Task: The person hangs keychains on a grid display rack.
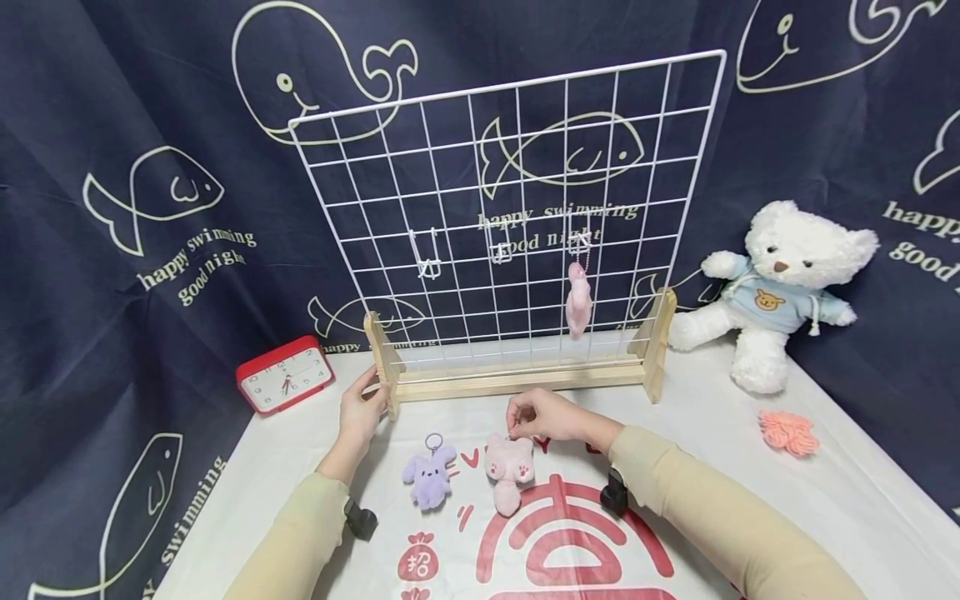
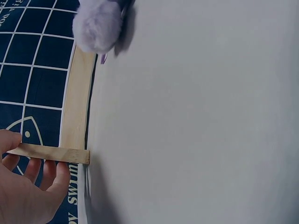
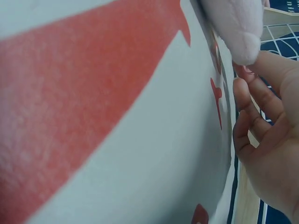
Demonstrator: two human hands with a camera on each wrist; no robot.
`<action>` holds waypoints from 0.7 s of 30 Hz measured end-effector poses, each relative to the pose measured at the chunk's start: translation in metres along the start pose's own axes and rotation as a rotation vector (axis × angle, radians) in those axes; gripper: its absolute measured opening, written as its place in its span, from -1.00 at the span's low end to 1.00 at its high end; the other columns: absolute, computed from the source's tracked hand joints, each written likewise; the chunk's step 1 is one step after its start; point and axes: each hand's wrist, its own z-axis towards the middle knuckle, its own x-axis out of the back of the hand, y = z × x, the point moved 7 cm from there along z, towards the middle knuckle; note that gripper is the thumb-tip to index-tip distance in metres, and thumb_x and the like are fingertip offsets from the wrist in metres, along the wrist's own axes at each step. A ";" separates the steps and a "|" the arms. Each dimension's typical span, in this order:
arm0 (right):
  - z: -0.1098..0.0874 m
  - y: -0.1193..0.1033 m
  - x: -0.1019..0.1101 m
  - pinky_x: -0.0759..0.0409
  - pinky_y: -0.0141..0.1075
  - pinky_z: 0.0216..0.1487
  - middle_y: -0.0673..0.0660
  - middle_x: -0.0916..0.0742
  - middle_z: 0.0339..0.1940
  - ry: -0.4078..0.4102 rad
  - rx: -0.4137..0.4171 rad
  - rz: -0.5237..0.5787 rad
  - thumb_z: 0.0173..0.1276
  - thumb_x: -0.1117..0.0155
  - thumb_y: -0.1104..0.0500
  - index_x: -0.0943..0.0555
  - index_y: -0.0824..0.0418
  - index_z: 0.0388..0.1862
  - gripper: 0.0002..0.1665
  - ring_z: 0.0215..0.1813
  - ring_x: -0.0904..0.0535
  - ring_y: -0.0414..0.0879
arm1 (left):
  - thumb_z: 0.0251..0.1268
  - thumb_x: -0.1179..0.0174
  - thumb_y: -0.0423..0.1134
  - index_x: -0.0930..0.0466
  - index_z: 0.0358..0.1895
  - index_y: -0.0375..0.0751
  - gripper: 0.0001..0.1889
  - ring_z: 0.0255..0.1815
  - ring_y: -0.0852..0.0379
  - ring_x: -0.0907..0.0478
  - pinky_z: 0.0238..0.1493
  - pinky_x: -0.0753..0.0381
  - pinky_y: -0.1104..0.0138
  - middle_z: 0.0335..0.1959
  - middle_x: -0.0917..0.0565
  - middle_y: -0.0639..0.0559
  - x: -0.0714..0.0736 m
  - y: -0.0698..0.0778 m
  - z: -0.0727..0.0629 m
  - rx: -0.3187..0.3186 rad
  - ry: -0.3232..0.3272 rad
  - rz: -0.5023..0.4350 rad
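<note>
Head view: the left hand (image 1: 362, 408) grips the left end of the wooden stand (image 1: 465, 386), which supports the white wire grid (image 1: 522, 215); the right hand (image 1: 547, 414), well apart from it, pinches the top of the pink plush (image 1: 510, 471), which lies on the counter (image 1: 750, 517) in front of the stand. The purple plush (image 1: 430, 481) lies just left of the pink plush, its ring toward the stand. A hanging pink charm (image 1: 578, 307) is suspended from the rightmost of three hooks. The red clock (image 1: 286, 375) is at left; the white teddy bear (image 1: 780, 258) is at right. Left wrist view: thumb and fingers clamp the wooden end piece from opposite sides. Right wrist view: thumb and fingertips are together beside the pink plush; the exact contact point is partly hidden
</note>
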 end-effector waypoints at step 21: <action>-0.005 -0.015 0.023 -0.63 -0.36 -0.22 0.04 -0.73 -0.35 0.209 0.016 0.164 0.25 -0.50 0.34 -0.67 0.29 -0.21 -0.81 -0.26 -0.63 -0.12 | 0.45 -0.18 -0.39 -0.37 0.50 -0.25 -0.43 0.18 -0.18 -0.55 -0.08 -0.69 0.47 0.23 -0.54 -0.31 0.000 0.002 -0.002 -0.020 -0.002 -0.011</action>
